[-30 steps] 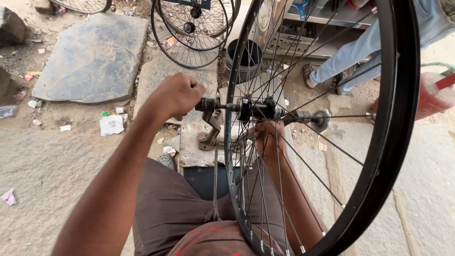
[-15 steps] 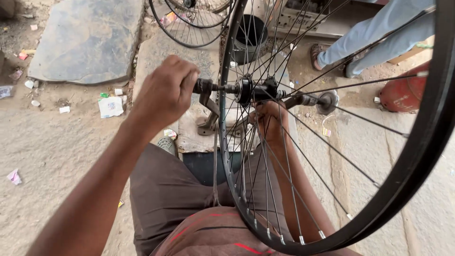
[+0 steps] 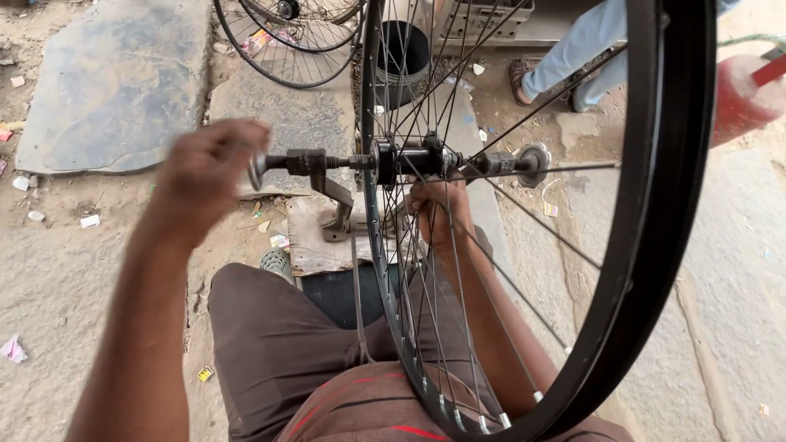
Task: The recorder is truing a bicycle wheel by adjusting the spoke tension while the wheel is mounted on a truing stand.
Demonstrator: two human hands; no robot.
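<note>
**Black rim, hub under the fingers**

Steel spokes fan from the hub (image 3: 413, 160) of a bicycle wheel (image 3: 655, 245), held upright over the person's lap, rim black and unbent as far as shows. Axle (image 3: 344, 161) runs level; a cone or nut (image 3: 532, 164) sits on its far end, threads bare between.

- Left hand (image 3: 209, 176): blurred, fingers curled in at the near axle end (image 3: 258, 170); cannot tell whether it pinches a nut or only the tip.
- Right hand (image 3: 438, 213): reaches through the spokes, fingers closed up under the hub, steadying it.

Judgement: axle fitting is midway; hub seated, ends not yet snugged, no tyre on.

Nearby: other wheels (image 3: 286, 41), a dark bucket (image 3: 405, 49), a flat stone slab (image 3: 115, 82).
</note>
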